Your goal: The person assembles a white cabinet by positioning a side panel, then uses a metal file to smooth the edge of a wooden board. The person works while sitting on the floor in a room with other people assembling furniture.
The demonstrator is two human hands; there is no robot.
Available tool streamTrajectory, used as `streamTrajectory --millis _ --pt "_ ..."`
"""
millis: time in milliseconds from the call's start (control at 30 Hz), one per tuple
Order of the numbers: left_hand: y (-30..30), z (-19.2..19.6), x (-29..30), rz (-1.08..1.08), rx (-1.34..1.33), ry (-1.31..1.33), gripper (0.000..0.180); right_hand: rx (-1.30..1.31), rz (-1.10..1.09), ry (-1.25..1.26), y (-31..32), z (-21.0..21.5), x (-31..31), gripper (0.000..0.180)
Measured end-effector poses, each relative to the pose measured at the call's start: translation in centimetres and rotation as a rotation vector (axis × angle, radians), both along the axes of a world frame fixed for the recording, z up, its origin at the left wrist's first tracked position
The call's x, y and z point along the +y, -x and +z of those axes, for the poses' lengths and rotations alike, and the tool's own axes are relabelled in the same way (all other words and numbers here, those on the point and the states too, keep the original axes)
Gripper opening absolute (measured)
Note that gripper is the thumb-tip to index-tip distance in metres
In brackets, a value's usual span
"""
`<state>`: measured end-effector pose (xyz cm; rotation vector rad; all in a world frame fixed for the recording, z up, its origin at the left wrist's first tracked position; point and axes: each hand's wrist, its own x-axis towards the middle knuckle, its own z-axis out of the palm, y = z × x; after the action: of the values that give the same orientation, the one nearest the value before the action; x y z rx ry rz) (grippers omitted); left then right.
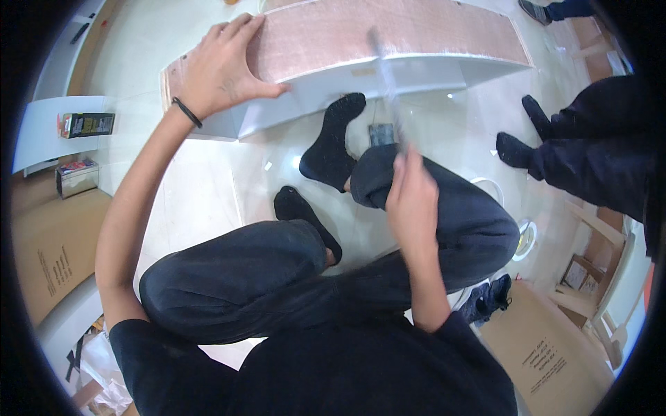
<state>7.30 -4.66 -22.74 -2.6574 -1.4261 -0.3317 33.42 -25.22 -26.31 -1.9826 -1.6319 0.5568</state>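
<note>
Reddish-brown wood on top, white along the edges: a long furniture panel (388, 41), lying on the pale floor (208, 180) at twelve o'clock. Left hand (225, 66) spread flat over its near-left corner, fingers open, thumb pressed against the white edge. Right hand (411, 197) closed around the handle of a slim tool (387, 80), blurred, possibly a screwdriver, tip up against the panel's edge. Flat cardboard (52, 260) at nine o'clock. Another person's dark legs (590, 152) at three o'clock.
</note>
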Motion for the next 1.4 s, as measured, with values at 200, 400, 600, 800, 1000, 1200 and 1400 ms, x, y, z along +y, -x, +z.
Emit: streamTrajectory --millis 200,400,600,800,1000,1200,1400 --pt "-0.5 0.2 0.0 -0.008 -0.012 0.031 0.1 0.081 -0.01 -0.068 3.2 -2.9 -2.9 0.035" --pt "-0.2 1.2 -0.8 -0.072 0.125 0.06 0.111 0.326 0.001 0.1 4.6 -2.1 -7.8 0.041" --pt "0.1 -1.3 -3.1 -0.475 0.085 -0.303 0.059 0.483 -0.147 0.042 4.0 0.0 -4.4 0.037" --pt "3.0 -2.6 -3.7 -0.453 0.025 -0.231 0.052 0.309 -0.061 -0.031 6.0 -0.1 -1.3 0.031" --pt "5.4 -0.3 -2.1 -0.127 -0.012 -0.079 0.091 0.234 -0.015 0.01 7.7 -2.1 -1.3 0.027" --pt "6.7 -0.1 -1.6 0.017 -0.094 0.15 0.118 0.22 0.069 0.033 9.1 -2.7 -2.3 0.028" --pt "6.9 -2.2 -1.3 -0.233 -0.143 -0.178 0.091 0.317 -0.002 -0.036 9.3 -3.2 -2.3 0.026"
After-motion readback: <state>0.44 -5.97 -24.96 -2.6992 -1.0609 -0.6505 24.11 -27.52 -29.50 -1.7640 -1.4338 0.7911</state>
